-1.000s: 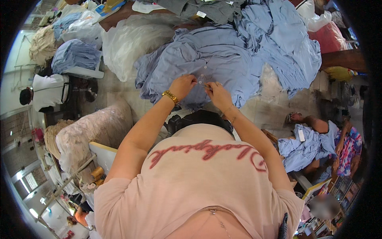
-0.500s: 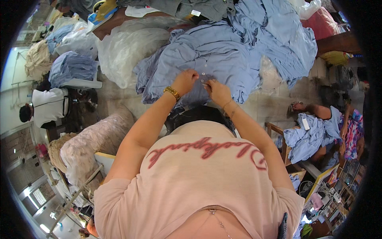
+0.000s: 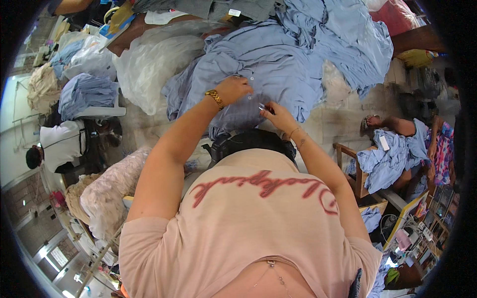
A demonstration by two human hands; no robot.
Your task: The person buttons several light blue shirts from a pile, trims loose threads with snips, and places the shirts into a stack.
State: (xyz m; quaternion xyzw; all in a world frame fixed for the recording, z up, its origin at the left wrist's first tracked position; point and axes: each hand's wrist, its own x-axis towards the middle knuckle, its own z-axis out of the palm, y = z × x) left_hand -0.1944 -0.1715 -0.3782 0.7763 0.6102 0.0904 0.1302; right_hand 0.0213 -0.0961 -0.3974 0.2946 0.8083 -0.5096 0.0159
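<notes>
A blue button-up shirt [image 3: 251, 111] lies draped in front of me over a heap of like cloth, with small pale buttons down its front strip. My left hand [image 3: 234, 90], a gold-coloured watch on its wrist, rests at that strip with the fingers curled and pinched on the cloth by a button. Just right of the buttons, my right hand [image 3: 279, 119] is closed round a small tool [image 3: 262, 107] with a shiny metal tip. Most of the tool is hidden in the fingers, so its kind is unclear. The tip points toward the button strip.
Clear plastic sheeting [image 3: 154, 64] lies left of the heap, and more blue garments [image 3: 343, 44] pile up at the far right. A stack of blue cloth [image 3: 87, 94] sits on a white stand at left. On the right, a seated person holds blue cloth [image 3: 385, 161].
My right hand has drawn slightly away from the buttons, toward the right and nearer me, so the metal tip now shows. My left hand has shifted slightly farther away. The whole view has tilted a little.
</notes>
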